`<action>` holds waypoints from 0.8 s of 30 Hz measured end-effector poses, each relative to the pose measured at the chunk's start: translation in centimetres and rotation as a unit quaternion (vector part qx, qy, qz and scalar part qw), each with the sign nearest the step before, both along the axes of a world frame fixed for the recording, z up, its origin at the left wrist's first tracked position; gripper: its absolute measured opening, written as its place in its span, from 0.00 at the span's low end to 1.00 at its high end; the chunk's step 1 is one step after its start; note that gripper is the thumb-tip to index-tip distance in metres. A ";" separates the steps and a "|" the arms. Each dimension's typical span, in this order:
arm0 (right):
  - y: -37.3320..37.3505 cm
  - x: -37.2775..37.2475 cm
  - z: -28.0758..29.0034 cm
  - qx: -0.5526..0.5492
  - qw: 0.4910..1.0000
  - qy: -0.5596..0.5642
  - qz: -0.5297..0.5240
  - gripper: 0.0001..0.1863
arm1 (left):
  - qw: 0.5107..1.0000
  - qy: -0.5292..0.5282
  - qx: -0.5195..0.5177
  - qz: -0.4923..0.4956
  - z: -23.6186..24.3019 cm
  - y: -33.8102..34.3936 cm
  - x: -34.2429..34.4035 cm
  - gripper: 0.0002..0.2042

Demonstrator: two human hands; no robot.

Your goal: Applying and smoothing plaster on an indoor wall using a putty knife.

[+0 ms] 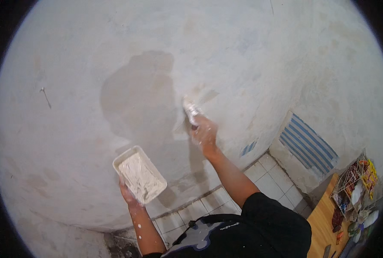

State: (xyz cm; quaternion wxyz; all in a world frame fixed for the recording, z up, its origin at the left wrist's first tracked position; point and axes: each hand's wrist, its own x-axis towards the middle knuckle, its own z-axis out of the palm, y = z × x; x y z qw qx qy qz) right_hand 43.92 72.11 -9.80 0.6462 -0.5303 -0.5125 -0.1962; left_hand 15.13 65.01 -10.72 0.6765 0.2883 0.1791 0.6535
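My left hand (pixel 128 194) holds a cream rectangular tub (pixel 115 162) from its lower left side. Thick off-white putty (pixel 140 176) fills the tub, its surface ridged and smeared. With closed fingers, my right hand (pixel 205 132) grips a putty knife (pixel 190 106) coated in white, its blade end up against or very near the wall (pixel 234 64); contact cannot be made out. The knife and hand are somewhat blurred. Grey damp-looking streaks and a tan spot mark the wall beside the blade. White splashes dot my left forearm.
A blue-and-white striped panel (pixel 307 142) is on the wall at right. White floor tiles (pixel 273 180) run along the wall's foot. At lower right, a wooden table (pixel 322 219) stands near a wire rack (pixel 355 185) with colourful packets. A small hook or wire (pixel 45 96) sticks to the wall at left.
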 end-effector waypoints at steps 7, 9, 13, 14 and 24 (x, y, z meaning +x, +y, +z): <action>-3.3 -6.4 -0.3 -0.157 0.921 0.117 0.336 0.08 | 0.999 0.038 -0.003 0.019 1.1 0.4 1.0 0.28; -3.8 -6.7 -0.3 -0.217 0.865 0.248 0.377 0.10 | 0.999 0.028 0.019 -0.016 1.0 0.2 1.3 0.29; -5.0 -7.4 -0.5 -0.142 0.774 0.382 0.484 0.11 | 1.000 0.022 0.014 -0.002 1.8 -0.4 1.5 0.29; -5.0 -7.7 -0.5 -0.097 0.764 0.411 0.487 0.08 | 1.000 0.019 -0.002 0.005 2.1 -0.7 1.5 0.29; -6.4 -9.6 0.5 -0.147 0.778 0.373 0.484 0.11 | 0.999 0.024 -0.009 0.020 3.5 -1.9 1.4 0.29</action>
